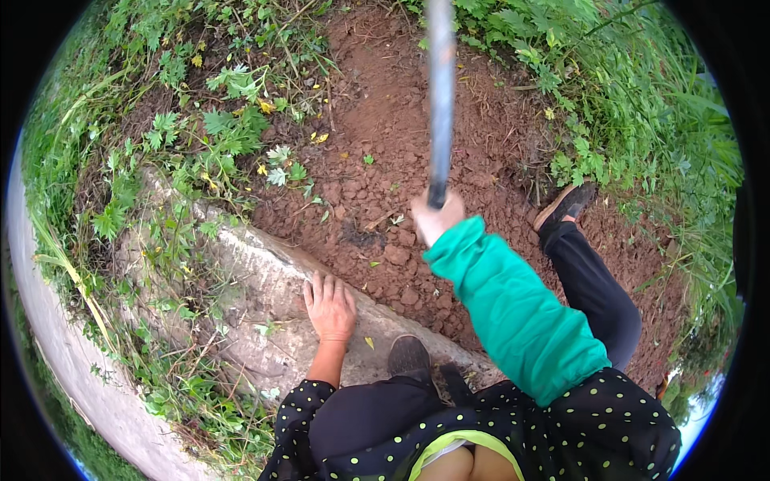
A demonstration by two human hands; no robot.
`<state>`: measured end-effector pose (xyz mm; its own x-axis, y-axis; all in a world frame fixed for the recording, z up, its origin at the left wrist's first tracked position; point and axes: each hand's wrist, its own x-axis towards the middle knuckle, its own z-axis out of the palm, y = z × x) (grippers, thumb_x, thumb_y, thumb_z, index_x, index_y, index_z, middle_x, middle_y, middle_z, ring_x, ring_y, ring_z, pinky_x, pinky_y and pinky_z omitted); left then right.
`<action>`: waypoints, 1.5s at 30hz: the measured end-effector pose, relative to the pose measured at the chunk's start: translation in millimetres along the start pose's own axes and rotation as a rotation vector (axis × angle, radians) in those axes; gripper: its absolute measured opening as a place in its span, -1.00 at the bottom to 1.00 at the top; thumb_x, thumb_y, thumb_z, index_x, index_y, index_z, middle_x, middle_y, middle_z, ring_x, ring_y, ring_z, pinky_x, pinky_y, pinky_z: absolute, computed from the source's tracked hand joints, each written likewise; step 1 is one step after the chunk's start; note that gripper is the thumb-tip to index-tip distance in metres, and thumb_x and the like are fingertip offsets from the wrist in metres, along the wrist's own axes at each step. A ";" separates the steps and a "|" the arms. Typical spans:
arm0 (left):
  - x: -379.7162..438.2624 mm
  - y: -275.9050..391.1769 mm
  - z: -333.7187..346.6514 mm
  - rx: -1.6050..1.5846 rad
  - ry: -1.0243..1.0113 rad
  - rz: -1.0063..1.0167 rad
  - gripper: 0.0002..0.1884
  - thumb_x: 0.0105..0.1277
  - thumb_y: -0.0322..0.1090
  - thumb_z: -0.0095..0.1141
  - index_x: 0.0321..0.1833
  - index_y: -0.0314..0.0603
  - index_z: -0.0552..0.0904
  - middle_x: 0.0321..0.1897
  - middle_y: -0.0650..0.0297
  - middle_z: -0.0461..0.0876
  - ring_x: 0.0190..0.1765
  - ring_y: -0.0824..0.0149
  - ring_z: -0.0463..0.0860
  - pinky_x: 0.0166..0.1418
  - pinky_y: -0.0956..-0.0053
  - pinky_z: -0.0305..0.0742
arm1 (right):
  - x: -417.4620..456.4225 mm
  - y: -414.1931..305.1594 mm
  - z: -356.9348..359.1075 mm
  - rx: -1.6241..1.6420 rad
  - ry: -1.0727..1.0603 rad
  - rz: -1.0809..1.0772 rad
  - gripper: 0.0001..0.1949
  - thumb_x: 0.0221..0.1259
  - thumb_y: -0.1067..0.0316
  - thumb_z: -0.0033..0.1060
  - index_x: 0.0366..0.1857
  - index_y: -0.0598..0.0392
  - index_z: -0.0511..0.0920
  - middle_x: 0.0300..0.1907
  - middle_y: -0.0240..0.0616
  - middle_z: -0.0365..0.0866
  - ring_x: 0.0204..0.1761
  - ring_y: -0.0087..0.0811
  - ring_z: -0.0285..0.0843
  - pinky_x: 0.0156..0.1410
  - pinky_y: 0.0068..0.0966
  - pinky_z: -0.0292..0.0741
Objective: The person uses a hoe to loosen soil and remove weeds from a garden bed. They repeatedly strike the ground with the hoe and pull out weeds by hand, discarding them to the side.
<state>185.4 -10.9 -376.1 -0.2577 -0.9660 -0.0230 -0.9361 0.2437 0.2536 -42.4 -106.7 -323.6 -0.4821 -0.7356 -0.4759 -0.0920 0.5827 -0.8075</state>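
Note:
My right hand [438, 221], below a green sleeve, is closed around the dark lower end of a long straight tool handle [442, 102]. The handle is blurred and runs up past the top of the picture, so the tool's head is hidden from me. With palm down, my left hand [331, 308] rests on a pale stone or concrete slab [271, 288], its fingertips close to the edge beside the soil. Loose reddish-brown soil [373, 198] in clods lies in front of me, under the handle.
One dark shoe [409, 356] stands on the slab; the other shoe [565, 204] is on the soil at right. Leafy weeds [228, 132] cover the left bank, and tall green plants [631, 120] line the right. A pale path [78, 361] curves along the far left.

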 end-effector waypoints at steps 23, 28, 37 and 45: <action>-3.4 -6.3 1.5 -0.019 0.045 -0.004 -0.74 0.13 -0.29 -0.01 -0.18 -0.23 0.61 -0.06 0.16 0.51 0.25 0.07 0.32 0.36 0.08 0.07 | -89.1 -106.7 -108.1 -0.095 -0.008 -0.084 -0.79 -0.02 0.32 0.28 -0.56 0.07 0.39 -0.66 -0.44 0.39 -0.69 -0.64 0.30 -0.61 -0.63 0.26; -2.1 -5.5 0.6 -0.015 0.042 -0.001 -0.75 0.13 -0.30 0.00 -0.19 -0.23 0.62 -0.06 0.17 0.51 0.24 0.07 0.33 0.35 0.08 0.08 | -35.7 -84.6 -14.2 0.222 0.002 -0.113 -0.82 0.06 0.37 0.22 -0.53 0.07 0.38 -0.69 -0.41 0.39 -0.71 -0.54 0.34 -0.63 -0.54 0.28; -2.9 -9.0 0.0 -0.024 0.062 0.004 -0.76 0.13 -0.31 0.00 -0.21 -0.23 0.63 -0.08 0.18 0.54 0.21 0.07 0.36 0.35 0.08 0.09 | -68.9 21.6 7.5 -0.220 -0.428 0.556 -0.80 -0.16 0.44 0.22 -0.40 0.16 0.45 -0.71 -0.28 0.43 -0.69 -0.43 0.41 -0.63 -0.47 0.32; -0.3 -7.4 -1.0 -0.029 0.078 0.004 -0.76 0.12 -0.30 0.01 -0.21 -0.22 0.62 -0.08 0.17 0.54 0.21 0.07 0.35 0.35 0.08 0.09 | -152.8 16.1 -103.1 -0.422 -0.430 0.441 -0.79 -0.21 0.33 0.25 -0.50 0.17 0.47 -0.69 -0.33 0.42 -0.63 -0.48 0.41 -0.47 -0.46 0.36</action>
<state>192.7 -12.5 -377.1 -0.2408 -0.9691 0.0528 -0.9276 0.2458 0.2812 -60.0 50.8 -228.0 -0.1765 -0.4227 -0.8889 -0.3371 0.8745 -0.3488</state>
